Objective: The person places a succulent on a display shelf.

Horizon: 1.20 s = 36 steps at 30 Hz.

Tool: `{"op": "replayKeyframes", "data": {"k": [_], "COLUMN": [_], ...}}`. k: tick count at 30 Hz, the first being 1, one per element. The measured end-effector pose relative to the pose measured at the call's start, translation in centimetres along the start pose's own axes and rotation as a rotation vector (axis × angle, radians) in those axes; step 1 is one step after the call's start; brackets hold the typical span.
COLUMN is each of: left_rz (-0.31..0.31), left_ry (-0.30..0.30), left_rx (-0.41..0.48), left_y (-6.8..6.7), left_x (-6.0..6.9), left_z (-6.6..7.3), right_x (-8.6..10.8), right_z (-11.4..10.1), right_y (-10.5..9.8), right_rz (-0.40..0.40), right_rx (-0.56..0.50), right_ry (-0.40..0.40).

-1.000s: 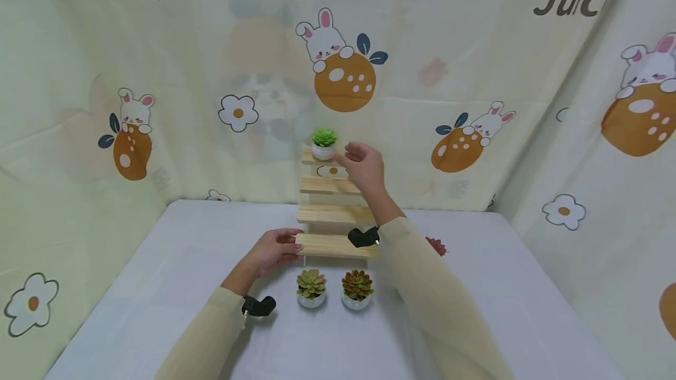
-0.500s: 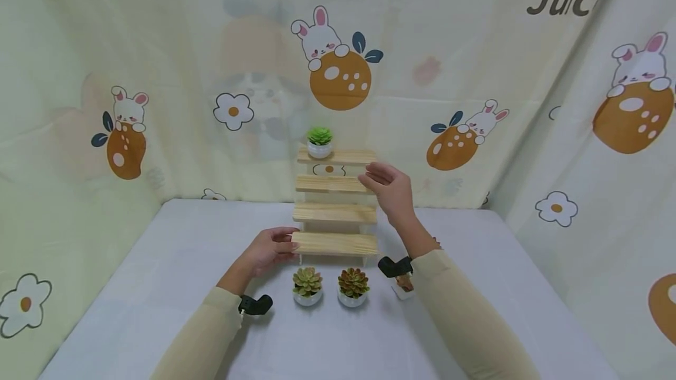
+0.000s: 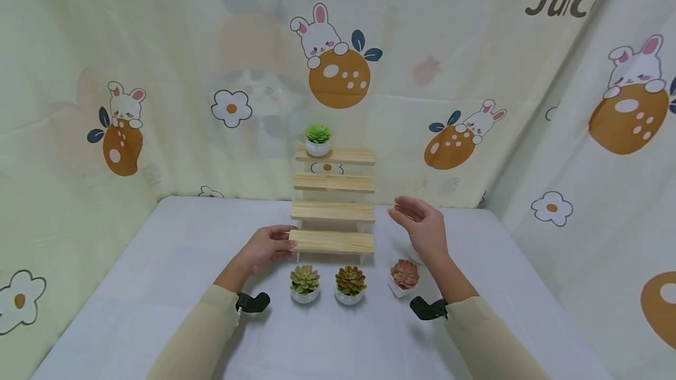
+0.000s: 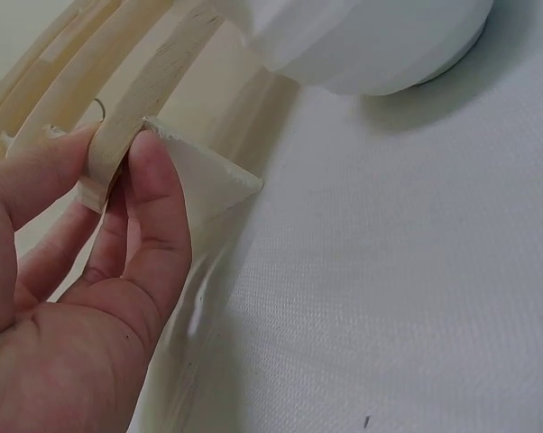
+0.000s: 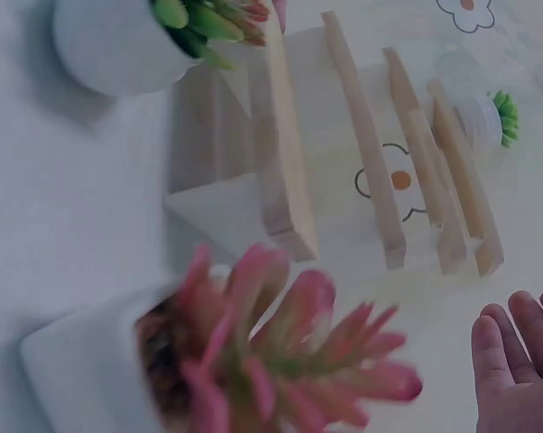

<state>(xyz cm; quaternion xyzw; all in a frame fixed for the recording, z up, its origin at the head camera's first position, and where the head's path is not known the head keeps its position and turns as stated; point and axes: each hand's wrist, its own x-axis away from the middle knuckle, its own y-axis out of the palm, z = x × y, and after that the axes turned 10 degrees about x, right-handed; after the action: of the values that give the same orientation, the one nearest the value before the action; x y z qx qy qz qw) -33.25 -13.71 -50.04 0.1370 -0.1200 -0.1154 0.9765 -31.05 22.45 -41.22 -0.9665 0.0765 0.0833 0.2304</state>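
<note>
While the left hand (image 3: 266, 249) pinches the left end of the lowest board on the wooden stand (image 3: 333, 211) at centre frame, the right hand (image 3: 424, 227) hangs right of centre, apart from the boards, grip holding nothing, fingers loosely extended. Left wrist view, left side, shows what head view hides: board end (image 4: 114, 144) held between the digits, whitish slanted support (image 4: 204, 171) just beside. Bright green succulent (image 3: 318, 141) sits at the top board's left end, upper centre. Lower centre, on the white table (image 3: 158, 286): pale green succulent (image 3: 304, 282), brown-red succulent (image 3: 350, 283), then pink succulent (image 3: 404, 276) farther right. White object (image 3: 415, 255) partly hidden behind the right wrist; cannot tell what. Right wrist view has the pink plant large at lower left, with dark soil (image 5: 159, 361) unseen from the head; right hand only partly in, right edge. Left wrist view's white pot (image 4: 371, 45), top, has its plant cropped out.
</note>
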Motion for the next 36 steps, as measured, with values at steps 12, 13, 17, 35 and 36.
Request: {"op": "replayKeyframes", "data": {"k": [12, 13, 17, 35, 36], "left_rz": [0.012, 0.013, 0.008, 0.008, 0.009], "left_ry": [-0.021, -0.020, -0.010, -0.010, -0.012], "left_rx": [0.003, 0.006, 0.010, 0.011, 0.009], "left_y": [0.0, 0.0, -0.1, 0.0, 0.0], "left_x": [-0.1, -0.1, -0.1, -0.1, -0.1], "left_z": [0.1, 0.1, 0.1, -0.1, -0.1], "right_x": [2.7, 2.9, 3.4, 3.2, 3.1], "right_z": [3.9, 4.3, 5.8, 10.5, 10.7], "right_y": [-2.8, -2.9, -3.4, -4.1, -4.1], "right_rz": [0.049, 0.053, 0.073, 0.004, -0.017], "right_rx": [0.052, 0.061, 0.078, 0.136, 0.137], "right_ry": [0.045, 0.053, 0.087, 0.243, 0.250]}}
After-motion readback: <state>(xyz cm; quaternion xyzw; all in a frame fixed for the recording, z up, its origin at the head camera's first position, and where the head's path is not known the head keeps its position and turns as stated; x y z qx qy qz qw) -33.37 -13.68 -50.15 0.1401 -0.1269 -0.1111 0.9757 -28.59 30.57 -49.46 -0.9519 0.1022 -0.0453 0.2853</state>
